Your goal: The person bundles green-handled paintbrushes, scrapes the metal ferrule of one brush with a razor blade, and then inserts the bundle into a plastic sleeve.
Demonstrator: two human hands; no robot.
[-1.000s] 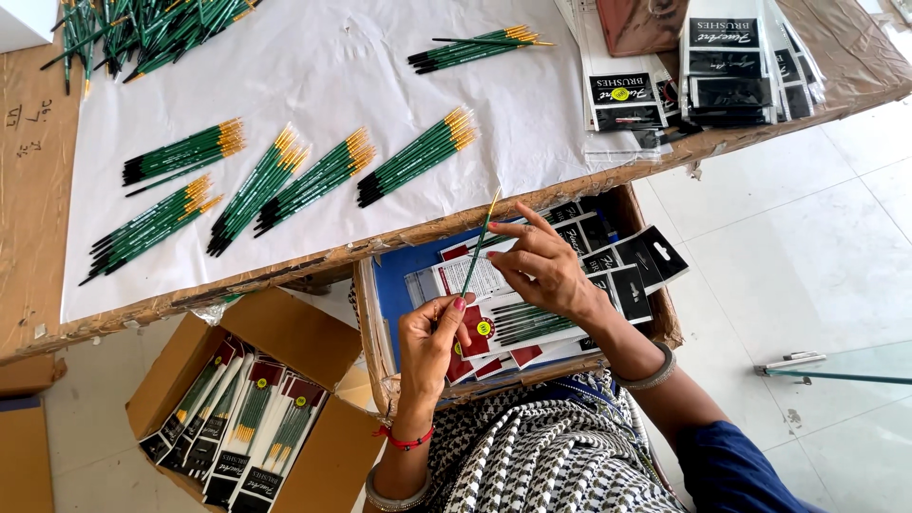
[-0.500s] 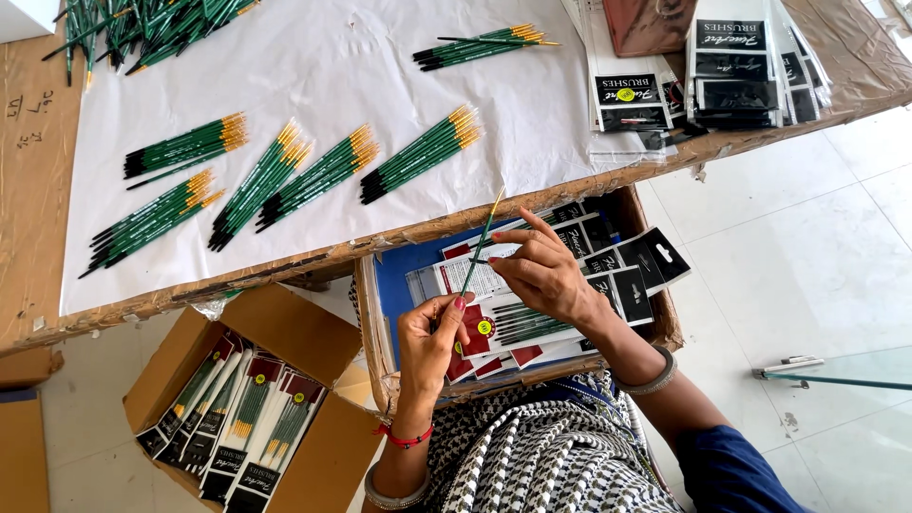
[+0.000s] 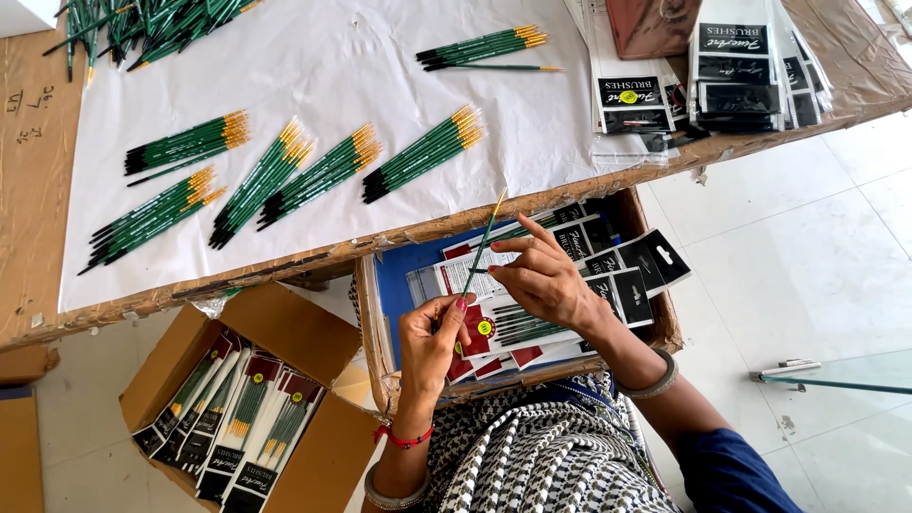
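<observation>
Left hand (image 3: 432, 334) pinches lower end of green paintbrush (image 3: 482, 249); right hand (image 3: 543, 277) grips its middle with fingertips. Brush tilted, tip toward table edge (image 3: 285, 261), above cardboard tray (image 3: 372, 323) of packaged brush sets (image 3: 532, 318), apparently on lap. Open box (image 3: 313, 332) just left of tray.

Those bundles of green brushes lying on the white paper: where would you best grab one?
Probably around the middle of the green handles, coming from above. Each bundle lies flat and slanted on the white paper, with gaps beside it for fingers; the yellow tips look delicate.
</observation>
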